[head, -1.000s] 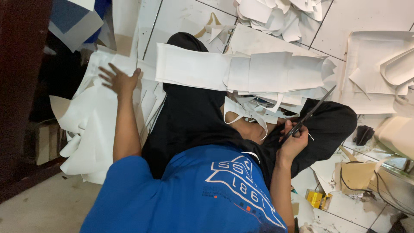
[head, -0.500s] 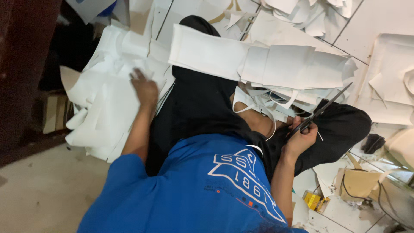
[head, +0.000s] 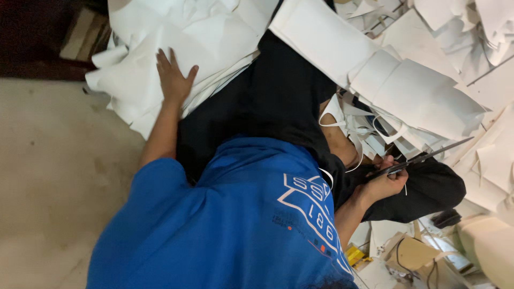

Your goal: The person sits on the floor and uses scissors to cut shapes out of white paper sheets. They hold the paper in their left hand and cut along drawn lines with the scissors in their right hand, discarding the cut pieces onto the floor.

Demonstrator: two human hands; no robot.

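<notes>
My left hand [head: 173, 80] lies flat, fingers spread, on a stack of large white sheets [head: 187, 48] to my left. My right hand [head: 386, 182] grips a pair of long dark scissors [head: 423, 159] by the handles, blades pointing up and to the right, held over my knee. A long white folded piece [head: 375, 69] rests across my lap over my black trousers [head: 278, 101]. Thin white trimmed strips [head: 353, 134] curl beside my leg, just left of the scissors. My blue shirt [head: 235, 225] fills the lower middle of the view.
Bare beige floor [head: 48, 176] stretches on the left. More white cut pieces [head: 471, 32] cover the tiled floor at the upper right. Cardboard, a cable and small yellow items [head: 356, 254] lie at the lower right. A dark wooden edge [head: 37, 37] runs along the upper left.
The view has swung left and down. My left hand has slid along the white stack and now presses flat on it. My right hand still holds the scissors over my knee.
</notes>
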